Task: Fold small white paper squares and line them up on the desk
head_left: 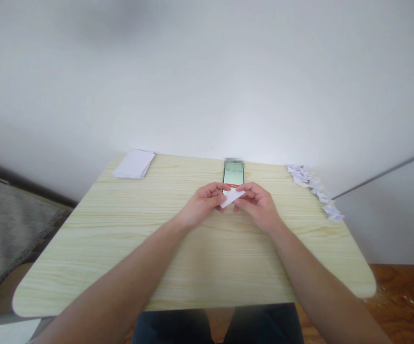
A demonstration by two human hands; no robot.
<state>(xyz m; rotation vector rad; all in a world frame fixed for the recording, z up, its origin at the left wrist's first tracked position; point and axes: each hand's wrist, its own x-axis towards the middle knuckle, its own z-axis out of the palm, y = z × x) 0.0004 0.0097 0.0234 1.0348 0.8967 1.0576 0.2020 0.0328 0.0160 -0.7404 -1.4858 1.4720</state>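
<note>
While the left hand [204, 204] and right hand [260, 204] each pinch one end: one small white paper [232, 196], over the table [95, 229], near the phone [234, 177]; judged light, thin, easily creased; best held lightly along its edges.

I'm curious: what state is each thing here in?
Left hand: closed on paper
Right hand: closed on paper
Paper: held slanted between the hands
Phone: screen lit, partly hidden
Paper stack: lying flat, edges slightly uneven
Folded pieces: strung out in a line
</note>
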